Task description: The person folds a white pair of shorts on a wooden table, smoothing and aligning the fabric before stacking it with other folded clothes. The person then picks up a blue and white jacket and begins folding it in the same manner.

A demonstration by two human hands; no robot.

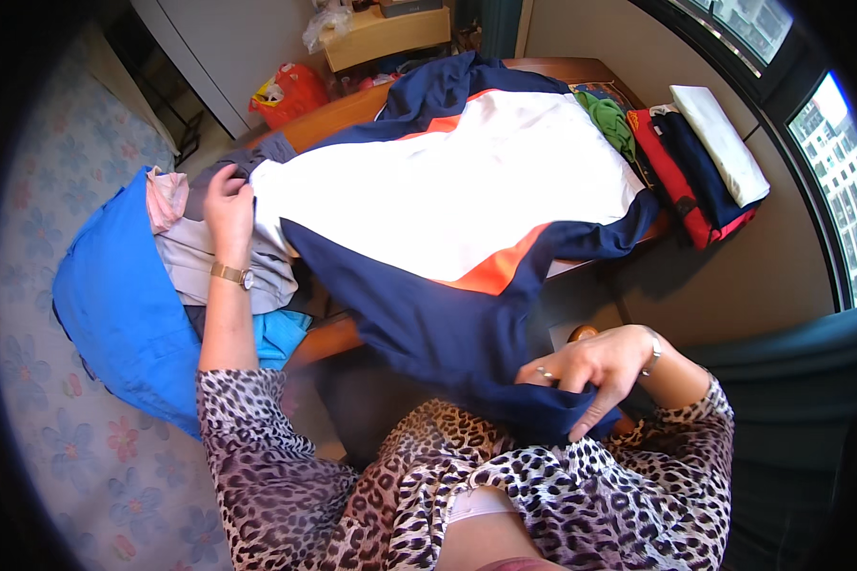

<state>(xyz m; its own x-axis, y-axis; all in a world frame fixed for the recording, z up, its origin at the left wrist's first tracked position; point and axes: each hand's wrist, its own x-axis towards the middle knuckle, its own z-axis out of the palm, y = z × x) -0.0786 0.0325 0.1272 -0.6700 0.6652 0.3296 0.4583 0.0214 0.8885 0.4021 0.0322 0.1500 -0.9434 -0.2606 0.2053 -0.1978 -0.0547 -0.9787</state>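
Note:
A white, navy and orange jacket (428,193) is spread over a wooden table (328,118), its near side pulled out past the table's edge towards my body. My left hand (230,207), with a watch on the wrist, pinches the white corner at the garment's left end; the fingertips are partly hidden. Near my waist, my right hand (593,367) grips the end of a navy sleeve (471,342) between thumb and fingers. The far navy sleeve (435,89) lies bunched along the table's back edge.
Left stands a heap of clothes, with a blue garment (121,300), grey cloth (193,260) and light-blue cloth (282,335). Folded clothes (707,171) are stacked on the right by the window (835,178). Green cloth (605,121) lies beside the jacket. Behind the table is a red plastic bag (293,93).

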